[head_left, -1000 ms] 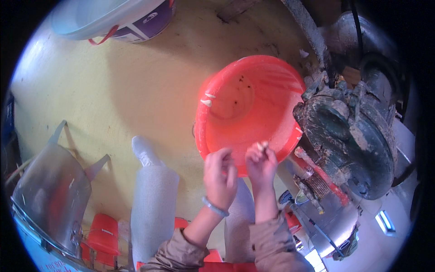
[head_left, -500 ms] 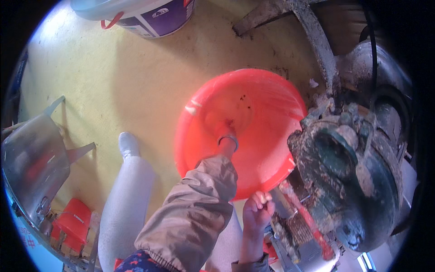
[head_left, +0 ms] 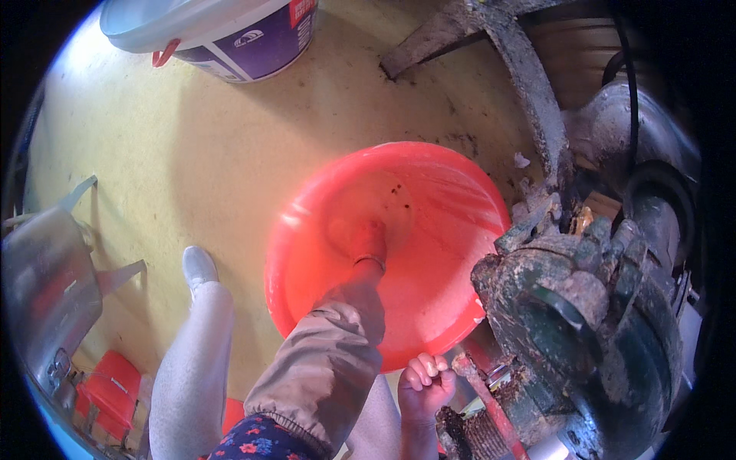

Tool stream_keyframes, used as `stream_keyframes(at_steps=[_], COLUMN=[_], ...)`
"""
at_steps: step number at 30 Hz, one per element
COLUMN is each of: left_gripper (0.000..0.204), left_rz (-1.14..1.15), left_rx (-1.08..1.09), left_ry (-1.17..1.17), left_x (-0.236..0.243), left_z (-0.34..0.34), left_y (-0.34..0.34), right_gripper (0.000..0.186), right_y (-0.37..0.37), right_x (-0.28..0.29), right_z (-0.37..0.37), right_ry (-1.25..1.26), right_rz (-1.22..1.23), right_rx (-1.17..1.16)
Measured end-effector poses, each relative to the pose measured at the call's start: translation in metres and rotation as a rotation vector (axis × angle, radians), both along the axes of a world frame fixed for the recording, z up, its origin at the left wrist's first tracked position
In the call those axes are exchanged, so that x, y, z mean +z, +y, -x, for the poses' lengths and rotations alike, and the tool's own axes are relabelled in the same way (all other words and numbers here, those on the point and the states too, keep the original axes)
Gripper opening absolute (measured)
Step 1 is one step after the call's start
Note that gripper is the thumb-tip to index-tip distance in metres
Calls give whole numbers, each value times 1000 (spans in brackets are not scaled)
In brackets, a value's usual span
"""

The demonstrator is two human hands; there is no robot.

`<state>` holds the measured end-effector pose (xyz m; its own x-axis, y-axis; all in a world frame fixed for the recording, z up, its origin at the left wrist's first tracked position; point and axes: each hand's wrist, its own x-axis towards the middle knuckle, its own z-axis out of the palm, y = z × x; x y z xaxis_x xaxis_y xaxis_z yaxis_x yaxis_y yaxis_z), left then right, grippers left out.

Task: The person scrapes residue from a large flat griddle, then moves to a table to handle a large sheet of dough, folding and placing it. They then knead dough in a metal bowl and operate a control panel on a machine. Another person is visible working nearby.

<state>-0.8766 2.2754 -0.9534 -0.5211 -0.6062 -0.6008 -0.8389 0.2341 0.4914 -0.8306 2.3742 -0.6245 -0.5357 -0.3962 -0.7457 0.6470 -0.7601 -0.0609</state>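
Observation:
A large round red basin (head_left: 429, 307) sits on the floor in front of me. Inside it is my left hand (head_left: 369, 239), with a band around the wrist and a brown sleeve above. Red glare blurs its fingers near the basin's bottom, so their shape and any contact cannot be told. Several small dark specks (head_left: 397, 193) lie on the bottom beside that hand. My right hand (head_left: 424, 381) is curled closed just outside the near rim, palm side up. What its fingers hold, if anything, is hidden. Close to its fingertips is a red bar-like handle (head_left: 491, 402).
A dirty, crusted dark-green machine (head_left: 567, 330) crowds the right side, close to the basin. Behind it stands a stained metal leg frame (head_left: 529, 84). A white and purple bucket (head_left: 245, 46) is at the far left. A metal chair (head_left: 50, 284) stands at left, above a red object (head_left: 111, 391).
My view has shifted, so basin, bucket and machine appear lower and slightly further left. My left hand stays inside the basin; my right hand stays curled by its near rim.

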Motion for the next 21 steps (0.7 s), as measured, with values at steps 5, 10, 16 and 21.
stream_keyframes(at_steps=[5, 10, 16, 21], left_gripper=[26, 15, 15, 21], left_rz=[-254, -253, -53, 93], left_rx=[228, 350, 95, 108], left_ry=[-161, 353, 402, 234], left_x=[-10, -9, -4, 9], left_z=[14, 48, 76, 84], left_y=[2, -2, -20, -21], right_gripper=[12, 10, 10, 11], right_y=[-2, -9, -12, -11], right_x=[-2, -4, -1, -1], right_z=[2, 3, 9, 10], right_ry=[-38, -34, -17, -25], right_rz=[-40, -49, -155, -168], right_rx=[11, 11, 63, 89])
